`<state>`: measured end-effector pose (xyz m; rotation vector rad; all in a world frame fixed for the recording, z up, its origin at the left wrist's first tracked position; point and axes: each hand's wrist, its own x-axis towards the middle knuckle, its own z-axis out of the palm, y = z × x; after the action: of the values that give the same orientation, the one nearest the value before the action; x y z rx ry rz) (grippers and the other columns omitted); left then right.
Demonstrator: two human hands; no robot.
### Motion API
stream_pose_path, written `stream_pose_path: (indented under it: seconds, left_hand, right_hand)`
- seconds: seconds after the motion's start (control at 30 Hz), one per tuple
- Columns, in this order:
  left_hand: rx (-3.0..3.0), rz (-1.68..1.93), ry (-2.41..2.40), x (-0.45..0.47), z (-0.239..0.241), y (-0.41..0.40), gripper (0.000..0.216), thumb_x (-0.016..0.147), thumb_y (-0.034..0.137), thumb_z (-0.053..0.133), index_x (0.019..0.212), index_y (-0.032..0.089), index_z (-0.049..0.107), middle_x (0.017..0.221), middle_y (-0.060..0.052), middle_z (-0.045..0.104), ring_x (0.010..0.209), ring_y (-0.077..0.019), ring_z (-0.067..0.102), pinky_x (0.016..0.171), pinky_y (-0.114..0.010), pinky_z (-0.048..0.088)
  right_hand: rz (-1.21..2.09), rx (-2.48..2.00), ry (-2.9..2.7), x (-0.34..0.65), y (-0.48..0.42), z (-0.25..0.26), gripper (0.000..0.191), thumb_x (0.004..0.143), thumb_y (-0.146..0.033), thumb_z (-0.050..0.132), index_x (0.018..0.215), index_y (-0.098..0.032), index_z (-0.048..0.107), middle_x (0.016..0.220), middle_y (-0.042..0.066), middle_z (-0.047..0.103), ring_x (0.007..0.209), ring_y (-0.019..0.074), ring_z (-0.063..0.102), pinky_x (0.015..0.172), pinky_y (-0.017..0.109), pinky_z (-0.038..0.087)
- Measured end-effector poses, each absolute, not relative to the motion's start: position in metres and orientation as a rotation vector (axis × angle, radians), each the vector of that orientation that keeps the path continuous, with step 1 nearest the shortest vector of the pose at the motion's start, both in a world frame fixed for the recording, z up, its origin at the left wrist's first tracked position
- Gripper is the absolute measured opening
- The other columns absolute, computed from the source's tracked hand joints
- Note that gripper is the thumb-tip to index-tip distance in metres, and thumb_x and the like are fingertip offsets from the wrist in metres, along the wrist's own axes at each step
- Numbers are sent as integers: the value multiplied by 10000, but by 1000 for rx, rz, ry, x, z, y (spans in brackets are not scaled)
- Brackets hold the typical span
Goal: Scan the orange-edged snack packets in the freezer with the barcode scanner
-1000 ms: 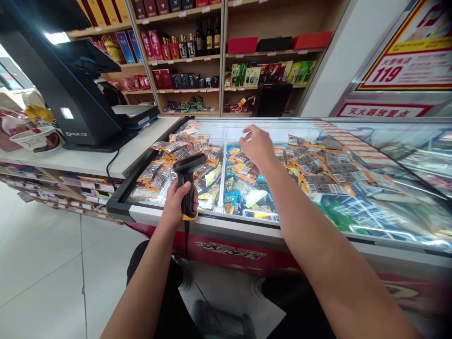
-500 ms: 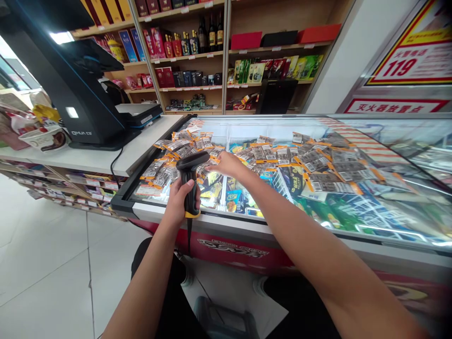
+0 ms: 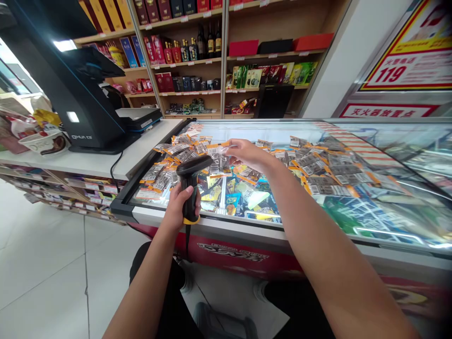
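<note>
My left hand (image 3: 179, 205) is wrapped round the upright handle of a black barcode scanner (image 3: 193, 165) with a yellow band at its base. The scanner's head points right, toward a small packet (image 3: 218, 154) with orange ends and a white barcode label. My right hand (image 3: 247, 154) pinches that packet by its right side, just above the freezer's glass top. Many similar packets lie on the glass, a cluster (image 3: 165, 172) to the left and a larger spread (image 3: 318, 162) to the right.
Beneath the glass of the chest freezer (image 3: 226, 225) are colourful frozen goods. At left a counter (image 3: 116, 162) bears a black checkout terminal (image 3: 88, 113) and a paper tub (image 3: 45, 141). Shelves (image 3: 190, 63) stand behind. A grey stool (image 3: 226, 322) is low between my legs.
My right hand has lifted a packet off the glass and moved up and right, holding it in front of the scanner. My left hand stays nearly in place with the scanner.
</note>
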<state>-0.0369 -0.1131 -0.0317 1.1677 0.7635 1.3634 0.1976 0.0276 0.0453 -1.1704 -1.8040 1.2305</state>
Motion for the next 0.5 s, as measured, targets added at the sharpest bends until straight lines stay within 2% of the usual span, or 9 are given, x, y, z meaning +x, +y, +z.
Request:
stream_pose_path:
  seconds: [0.17,0.3,0.4,0.5]
  left_hand:
    - [1166,1391,705,-37,-33,-113,428,894,539,700,1082,174,581,610,46,596,401,-110,535,413,-225,394]
    - [1163,1398,713,-36,-32,-113,422,892,540,698,1072,178,579,615,43,604,403,-110,539,421,-228,396]
    - [1149,1405,740,-36,-32,-113,418,882,546,701,1054,189,570,609,50,593,396,-107,524,415,-228,388]
    - [1135,1408,785,-35,-31,-114,446,877,553,697,1106,190,578,612,55,586,400,-107,515,418,-232,392]
  right_hand:
    - [1164,-1208,-1926,193,20,48,261,923,-322,752,1164,-239,695,1010,86,756,854,251,722,780,382,556]
    - [1158,-1237,-1967,188,14,53,228,915,-298,766,1122,-229,701,1029,92,763,835,241,717,739,356,539]
    - [1140,-1265,-1892,190,18,53,220,898,-290,770,1101,-227,713,936,80,756,797,235,710,731,349,537]
    - [928,-1423,-1768,201,28,53,122,902,-290,731,992,-209,725,793,51,705,735,226,679,717,342,525]
